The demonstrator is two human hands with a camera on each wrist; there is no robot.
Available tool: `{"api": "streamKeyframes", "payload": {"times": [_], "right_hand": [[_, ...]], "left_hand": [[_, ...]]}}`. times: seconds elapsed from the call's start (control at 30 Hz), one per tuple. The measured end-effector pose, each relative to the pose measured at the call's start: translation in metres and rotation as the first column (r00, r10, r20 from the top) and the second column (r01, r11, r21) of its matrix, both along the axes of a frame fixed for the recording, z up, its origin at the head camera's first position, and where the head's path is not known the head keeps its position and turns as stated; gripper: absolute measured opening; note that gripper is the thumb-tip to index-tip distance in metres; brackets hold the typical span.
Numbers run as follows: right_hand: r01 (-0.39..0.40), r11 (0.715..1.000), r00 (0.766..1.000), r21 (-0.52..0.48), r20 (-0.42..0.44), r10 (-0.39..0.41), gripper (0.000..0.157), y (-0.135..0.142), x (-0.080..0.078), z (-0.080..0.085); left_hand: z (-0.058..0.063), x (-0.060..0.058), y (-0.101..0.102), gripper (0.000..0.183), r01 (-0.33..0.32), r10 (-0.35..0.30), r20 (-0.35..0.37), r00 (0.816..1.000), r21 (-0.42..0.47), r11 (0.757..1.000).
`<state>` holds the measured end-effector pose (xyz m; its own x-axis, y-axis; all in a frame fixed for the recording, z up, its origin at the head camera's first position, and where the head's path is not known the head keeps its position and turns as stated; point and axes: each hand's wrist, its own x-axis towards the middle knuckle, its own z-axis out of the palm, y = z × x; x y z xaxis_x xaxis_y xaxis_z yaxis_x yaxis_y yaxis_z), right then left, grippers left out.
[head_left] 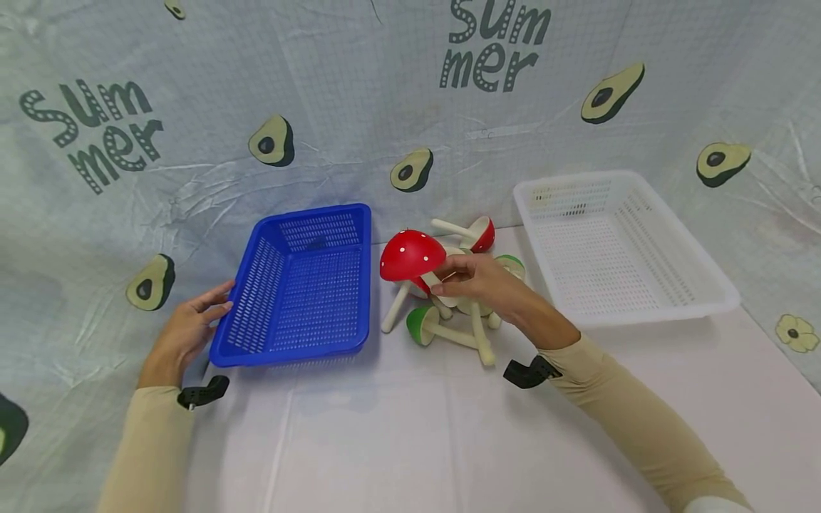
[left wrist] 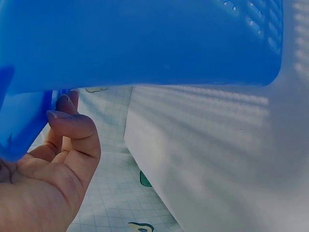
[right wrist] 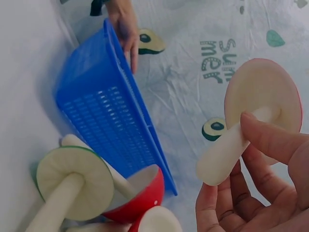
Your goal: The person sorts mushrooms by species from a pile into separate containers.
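Observation:
My right hand [head_left: 477, 281] pinches the pale stem of a toy mushroom with a white-dotted red cap [head_left: 412, 255], raised over a pile of other toy mushrooms. In the right wrist view, thumb and fingers grip the stem [right wrist: 222, 157] and the cap's cream underside faces the camera. My left hand [head_left: 189, 328] is at the left rim of a blue plastic basket [head_left: 370, 285], with bent fingers [left wrist: 75, 128] holding its edge. Beneath the raised mushroom lie a green-capped mushroom [head_left: 421, 325] and a red-capped one [head_left: 484, 234]; my right hand hides part of the pile.
A white plastic basket [head_left: 721, 303] stands to the right of the pile. The white tabletop [head_left: 385, 434] stretches in front of everything. Behind hangs a pale sheet [head_left: 346, 92] printed with avocados and lettering.

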<state>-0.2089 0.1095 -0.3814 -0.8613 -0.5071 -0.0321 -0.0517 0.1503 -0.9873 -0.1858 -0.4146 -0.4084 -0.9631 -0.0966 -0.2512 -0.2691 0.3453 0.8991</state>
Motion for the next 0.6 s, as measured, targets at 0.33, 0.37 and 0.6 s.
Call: {"api": "streamKeyframes", "payload": {"times": [0.33, 0.37, 0.6], "right_hand": [[-0.037, 0.999, 0.999, 0.004, -0.010, 0.037, 0.029, -0.021, -0.008, -0.003], [-0.033, 0.999, 0.999, 0.007, -0.008, 0.033, 0.029, -0.023, -0.008, -0.003], [-0.003, 1.000, 0.999, 0.013, 0.040, 0.002, 0.032, -0.035, -0.016, -0.004]], "left_hand": [[0.000, 0.000, 0.002, 0.061, -0.009, 0.009, 0.002, 1.000, -0.027, 1.000], [0.000, 0.000, 0.002, 0.062, -0.006, 0.006, 0.000, 1.000, -0.026, 1.000], [0.000, 0.000, 0.001, 0.062, -0.015, 0.015, 0.005, 1.000, 0.019, 1.000]]}}
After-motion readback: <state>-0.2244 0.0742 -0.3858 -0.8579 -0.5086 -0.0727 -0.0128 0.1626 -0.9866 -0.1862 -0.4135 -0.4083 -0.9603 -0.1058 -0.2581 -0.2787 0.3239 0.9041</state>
